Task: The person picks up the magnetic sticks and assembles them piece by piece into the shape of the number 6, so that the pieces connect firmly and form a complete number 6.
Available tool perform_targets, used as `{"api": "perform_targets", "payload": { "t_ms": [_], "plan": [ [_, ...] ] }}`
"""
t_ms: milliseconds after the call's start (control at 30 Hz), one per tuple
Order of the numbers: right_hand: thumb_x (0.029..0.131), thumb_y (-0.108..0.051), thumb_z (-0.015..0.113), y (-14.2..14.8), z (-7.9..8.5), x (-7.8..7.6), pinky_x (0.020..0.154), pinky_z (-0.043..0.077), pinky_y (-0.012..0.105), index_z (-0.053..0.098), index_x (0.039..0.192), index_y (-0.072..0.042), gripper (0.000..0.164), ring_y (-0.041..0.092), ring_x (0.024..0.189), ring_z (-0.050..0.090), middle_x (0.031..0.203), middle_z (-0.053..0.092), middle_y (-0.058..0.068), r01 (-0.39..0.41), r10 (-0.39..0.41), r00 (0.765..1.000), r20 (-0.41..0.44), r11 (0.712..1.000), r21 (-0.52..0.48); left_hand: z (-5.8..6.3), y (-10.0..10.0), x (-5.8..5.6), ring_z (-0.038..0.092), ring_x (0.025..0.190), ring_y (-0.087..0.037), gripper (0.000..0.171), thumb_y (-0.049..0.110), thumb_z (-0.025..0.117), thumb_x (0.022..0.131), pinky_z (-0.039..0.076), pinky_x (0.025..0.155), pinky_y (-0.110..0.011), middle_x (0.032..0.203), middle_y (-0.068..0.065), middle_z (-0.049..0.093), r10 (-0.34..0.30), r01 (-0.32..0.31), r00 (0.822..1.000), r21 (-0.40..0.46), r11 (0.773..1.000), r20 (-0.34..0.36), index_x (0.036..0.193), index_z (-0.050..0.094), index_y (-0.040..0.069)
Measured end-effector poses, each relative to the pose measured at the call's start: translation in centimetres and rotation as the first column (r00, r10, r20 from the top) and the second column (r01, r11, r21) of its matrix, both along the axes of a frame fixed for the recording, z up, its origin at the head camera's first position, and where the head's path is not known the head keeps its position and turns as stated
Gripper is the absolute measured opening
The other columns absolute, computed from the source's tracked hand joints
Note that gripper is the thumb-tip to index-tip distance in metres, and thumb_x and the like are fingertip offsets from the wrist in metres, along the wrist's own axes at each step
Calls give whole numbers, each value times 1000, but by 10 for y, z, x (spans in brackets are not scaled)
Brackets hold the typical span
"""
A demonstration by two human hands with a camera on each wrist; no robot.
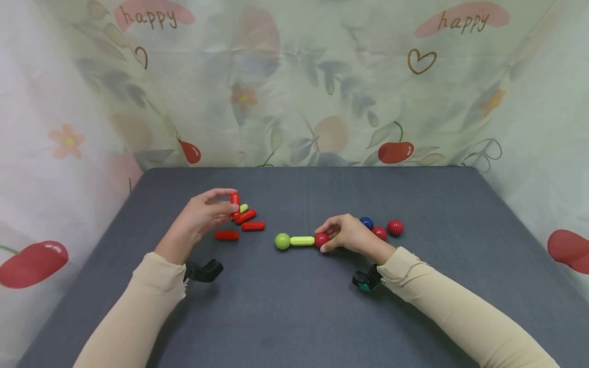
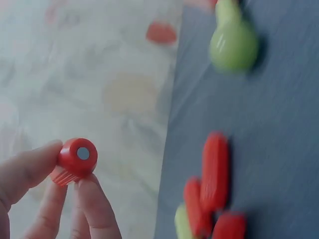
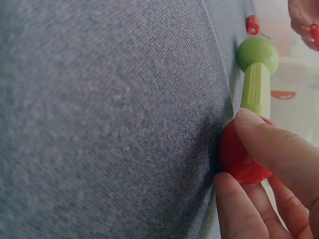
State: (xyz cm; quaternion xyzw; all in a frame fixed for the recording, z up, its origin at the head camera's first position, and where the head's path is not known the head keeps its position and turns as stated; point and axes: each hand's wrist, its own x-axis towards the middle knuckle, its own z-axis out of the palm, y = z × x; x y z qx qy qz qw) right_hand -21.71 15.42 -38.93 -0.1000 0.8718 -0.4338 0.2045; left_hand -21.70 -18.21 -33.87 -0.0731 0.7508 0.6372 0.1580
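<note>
My left hand [image 1: 199, 214] pinches a red rod [image 1: 235, 200] between thumb and fingertips, above a small group of rods. In the left wrist view a round silvery disc shows on the end of that rod [image 2: 79, 157]. With thumb and fingers my right hand [image 1: 352, 235] holds a red ball [image 1: 321, 240] on the table. A yellow-green rod [image 1: 302, 240] lies in line between this ball and a green ball [image 1: 282, 241], touching both. The right wrist view shows the same row, with the green ball [image 3: 258, 54] farthest from the hand.
Several red rods [image 1: 253, 226] and a yellow-green rod [image 1: 244, 208] lie beneath and beside the left hand. Behind the right hand are a blue ball [image 1: 366, 223] and two red balls [image 1: 395, 228]. A patterned curtain [image 1: 294, 102] stands along the back of the grey table [image 1: 276, 317].
</note>
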Motion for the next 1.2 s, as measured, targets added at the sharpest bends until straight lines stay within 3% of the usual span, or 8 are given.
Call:
{"api": "perform_targets", "payload": {
  "t_ms": [133, 367, 667, 900, 1200],
  "plan": [
    [73, -7, 84, 1, -1, 0, 82, 55, 31, 72, 106, -7, 36, 16, 91, 65, 104, 72, 8, -3, 3, 1000, -5, 1000, -4, -1, 21, 15, 64, 102, -16, 55, 18, 71, 89, 47, 99, -40, 132, -11, 57, -61, 60, 998, -36, 998, -13, 138, 48, 11],
    [73, -8, 84, 1, -2, 0, 83, 55, 32, 72, 107, -8, 36, 16, 93, 65, 106, 71, 8, -1, 1, 1000, -8, 1000, 0, -11, 51, 39, 68, 88, -13, 44, 12, 74, 85, 55, 87, -35, 115, -16, 67, -99, 98, 995, -21, 995, -21, 123, 58, -2],
    [73, -8, 84, -1, -1, 1, 84, 55, 33, 72, 106, -10, 35, 16, 93, 65, 106, 71, 7, 12, -11, 1000, -13, 1000, 22, -35, 77, 59, 68, 82, -15, 38, 6, 76, 82, 57, 79, -34, 99, -10, 72, -112, 114, 991, -22, 993, 78, 116, 63, -2],
    [73, -9, 85, 0, -2, 0, 84, 55, 33, 72, 106, -10, 36, 16, 92, 65, 106, 71, 7, 12, -12, 1000, -11, 1000, 17, -50, 84, 60, 68, 75, -14, 29, 1, 77, 79, 58, 74, -35, 90, -9, 70, -66, 73, 991, -54, 996, 120, 106, 66, -2],
    [73, -7, 84, 1, -1, 0, 84, 55, 32, 72, 107, -7, 36, 17, 93, 65, 106, 71, 8, 1, -1, 1000, -7, 1000, -1, -56, 87, 55, 68, 73, -12, 28, 1, 79, 76, 58, 72, -33, 92, -9, 68, -57, 71, 989, -98, 993, 139, 102, 68, -2]
  ]
}}
